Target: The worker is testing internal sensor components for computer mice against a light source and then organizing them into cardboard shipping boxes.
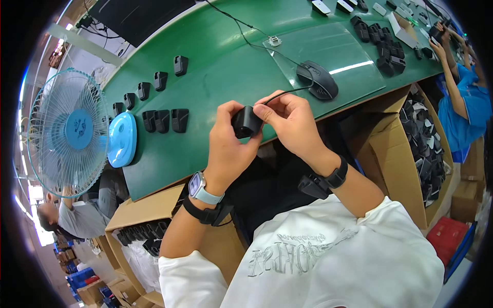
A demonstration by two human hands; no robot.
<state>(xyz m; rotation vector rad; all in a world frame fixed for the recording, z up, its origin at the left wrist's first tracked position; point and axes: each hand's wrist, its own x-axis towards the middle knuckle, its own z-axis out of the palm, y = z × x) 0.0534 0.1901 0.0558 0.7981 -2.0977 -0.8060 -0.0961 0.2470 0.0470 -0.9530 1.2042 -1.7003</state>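
In front of my body, just over the near edge of the green table, my left hand [228, 141] grips a small black rounded device [245, 123]. Thumb and fingers wrap its sides. My right hand [295, 123] pinches the end of a thin black cable [286, 92] against the device's right side; the fingers hide its tip, so whether it is plugged in I cannot tell. The cable runs right, over a black computer mouse [321, 82] lying on a clear sheet [354, 61], then curves back across the table.
Several black housings [162, 120] stand on the table's left, beside a blue fan [79, 128]. More black parts [382, 46] sit at far right. Open cartons [395, 149] of black pieces flank me below the table edge. A co-worker in blue [465, 102] works at right.
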